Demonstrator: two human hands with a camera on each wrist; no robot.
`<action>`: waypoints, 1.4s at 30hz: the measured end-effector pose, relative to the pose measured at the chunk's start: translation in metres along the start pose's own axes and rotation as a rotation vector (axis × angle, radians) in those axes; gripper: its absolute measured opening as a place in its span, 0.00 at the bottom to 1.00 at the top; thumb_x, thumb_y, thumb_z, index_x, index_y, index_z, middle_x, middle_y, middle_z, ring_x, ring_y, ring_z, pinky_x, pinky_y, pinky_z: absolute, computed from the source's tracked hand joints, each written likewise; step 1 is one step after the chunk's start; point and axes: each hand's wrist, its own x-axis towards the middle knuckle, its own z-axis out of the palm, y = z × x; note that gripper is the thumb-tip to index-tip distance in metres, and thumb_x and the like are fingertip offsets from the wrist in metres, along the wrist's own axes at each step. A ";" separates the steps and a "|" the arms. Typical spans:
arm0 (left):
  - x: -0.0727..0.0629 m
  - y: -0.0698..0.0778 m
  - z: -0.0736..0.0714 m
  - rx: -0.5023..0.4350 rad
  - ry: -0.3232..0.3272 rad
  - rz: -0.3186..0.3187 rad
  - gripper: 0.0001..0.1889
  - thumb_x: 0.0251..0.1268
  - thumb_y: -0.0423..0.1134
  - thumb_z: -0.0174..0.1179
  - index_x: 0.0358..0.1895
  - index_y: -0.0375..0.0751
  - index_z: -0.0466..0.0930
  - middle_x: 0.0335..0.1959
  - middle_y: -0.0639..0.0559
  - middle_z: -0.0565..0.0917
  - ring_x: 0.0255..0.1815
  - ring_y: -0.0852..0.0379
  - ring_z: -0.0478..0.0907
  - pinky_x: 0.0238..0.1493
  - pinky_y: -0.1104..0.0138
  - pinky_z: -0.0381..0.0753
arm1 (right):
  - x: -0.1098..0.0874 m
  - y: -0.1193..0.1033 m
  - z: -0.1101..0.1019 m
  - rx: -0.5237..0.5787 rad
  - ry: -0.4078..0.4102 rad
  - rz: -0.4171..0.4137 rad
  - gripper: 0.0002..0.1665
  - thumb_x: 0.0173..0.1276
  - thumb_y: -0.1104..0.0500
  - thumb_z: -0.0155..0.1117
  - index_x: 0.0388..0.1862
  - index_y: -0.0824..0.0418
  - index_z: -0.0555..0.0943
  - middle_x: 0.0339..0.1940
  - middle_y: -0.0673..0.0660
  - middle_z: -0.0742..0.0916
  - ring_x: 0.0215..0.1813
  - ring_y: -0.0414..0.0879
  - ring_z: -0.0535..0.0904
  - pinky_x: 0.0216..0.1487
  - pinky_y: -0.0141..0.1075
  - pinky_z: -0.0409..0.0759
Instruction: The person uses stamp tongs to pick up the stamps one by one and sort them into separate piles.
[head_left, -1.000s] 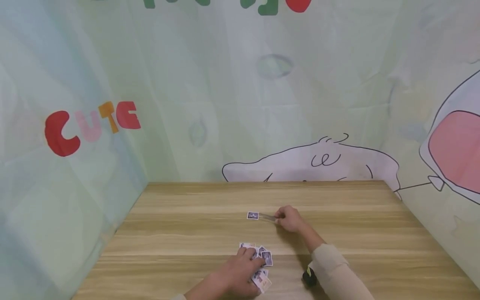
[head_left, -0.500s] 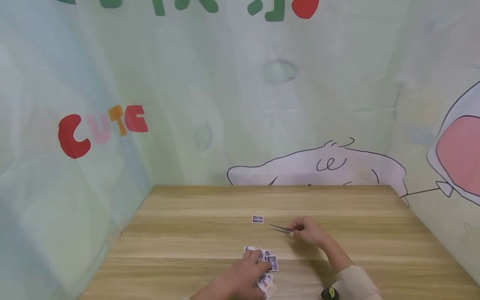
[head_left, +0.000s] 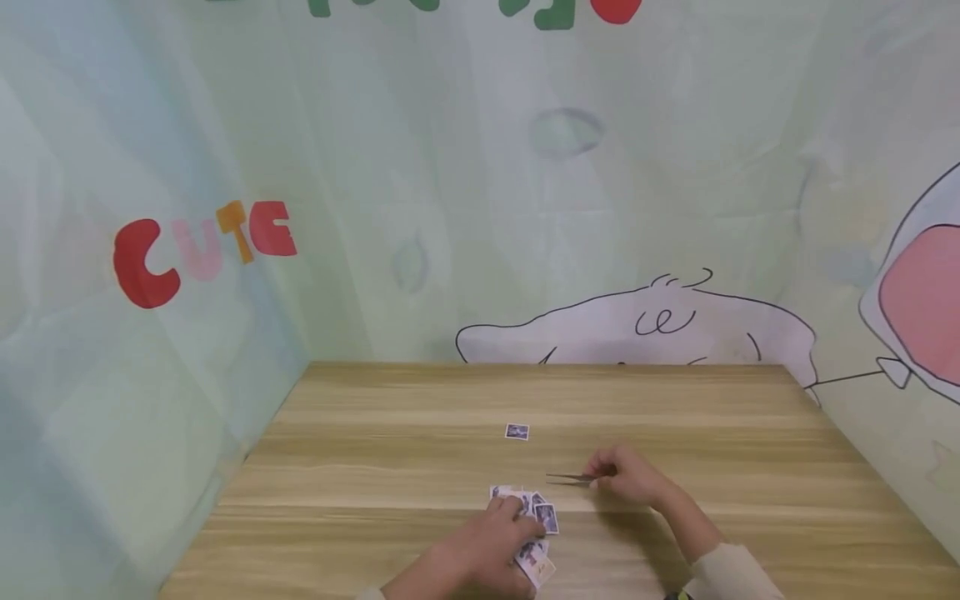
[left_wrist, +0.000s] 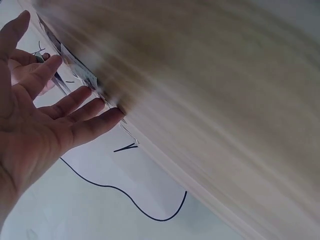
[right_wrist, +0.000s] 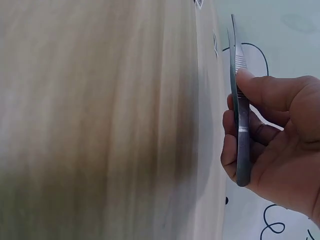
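A pale green printed backdrop (head_left: 420,208) rises behind a wood-grain table (head_left: 360,433), and from the head camera here's the layout: one small card (head_left: 517,432) lies alone toward the far edge, while a loose cluster of cards (head_left: 547,517) spreads nearer the person. The left hand (head_left: 491,542) rests over that cluster, covering part of it, and the right hand (head_left: 630,477) holds tweezers (head_left: 583,478) just off the wood, tips parted with nothing seen between them, pointing left between the lone card and the cluster. Over to the left wrist: those fingers are extended and loose, grasping nothing, fingertips down by the card edges; I'd call that a good light anchor, provided it doesn't smear the overlap. Now the right wrist: thumb on the ridged grip, fingers curled behind, a firm pinch on the tweezers. For cards this thin, I'd judge the tips should come in low and flat under one exposed corner, then squeeze gently so nothing creases. As for room, wood stretches well past the lone card on both sides, and the far edge and backdrop sit beyond it, so low sideways travel looks comfortable.
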 end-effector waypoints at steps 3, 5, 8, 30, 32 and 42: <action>0.000 0.001 0.000 0.012 -0.008 -0.001 0.33 0.37 0.53 0.70 0.55 0.54 0.76 0.46 0.54 0.70 0.47 0.59 0.66 0.43 0.70 0.72 | -0.002 -0.002 0.000 -0.012 -0.029 -0.024 0.09 0.51 0.74 0.61 0.32 0.65 0.82 0.29 0.50 0.84 0.34 0.45 0.77 0.39 0.34 0.76; 0.000 0.000 0.001 0.026 -0.005 0.010 0.32 0.37 0.51 0.69 0.55 0.54 0.76 0.45 0.54 0.70 0.46 0.59 0.66 0.42 0.71 0.72 | -0.003 -0.003 0.001 -0.018 -0.042 -0.031 0.09 0.51 0.73 0.61 0.31 0.64 0.83 0.29 0.50 0.84 0.34 0.45 0.78 0.39 0.35 0.76; 0.000 0.000 0.002 0.046 0.011 0.026 0.30 0.37 0.48 0.68 0.53 0.53 0.77 0.42 0.55 0.70 0.43 0.60 0.66 0.40 0.72 0.71 | -0.004 -0.005 0.002 -0.025 -0.056 -0.033 0.08 0.51 0.73 0.62 0.31 0.64 0.83 0.28 0.50 0.84 0.34 0.44 0.77 0.39 0.36 0.76; 0.001 0.002 0.002 0.061 0.008 0.019 0.29 0.39 0.46 0.67 0.53 0.51 0.77 0.41 0.57 0.69 0.41 0.61 0.66 0.38 0.73 0.71 | -0.008 -0.011 0.006 -0.056 -0.123 0.004 0.07 0.52 0.71 0.63 0.29 0.62 0.82 0.24 0.47 0.82 0.27 0.38 0.73 0.32 0.33 0.73; 0.001 0.002 0.002 0.064 0.011 0.021 0.29 0.39 0.46 0.67 0.53 0.50 0.77 0.40 0.57 0.69 0.41 0.61 0.66 0.38 0.73 0.71 | -0.009 -0.011 0.006 -0.059 -0.120 0.004 0.07 0.52 0.71 0.63 0.29 0.62 0.82 0.24 0.47 0.82 0.28 0.38 0.72 0.32 0.33 0.73; 0.001 0.004 0.002 0.055 -0.018 -0.002 0.30 0.39 0.46 0.68 0.54 0.49 0.77 0.42 0.56 0.70 0.42 0.61 0.66 0.39 0.73 0.71 | -0.010 -0.008 0.005 -0.082 -0.098 -0.008 0.06 0.53 0.71 0.61 0.28 0.62 0.81 0.26 0.46 0.80 0.30 0.39 0.72 0.34 0.34 0.72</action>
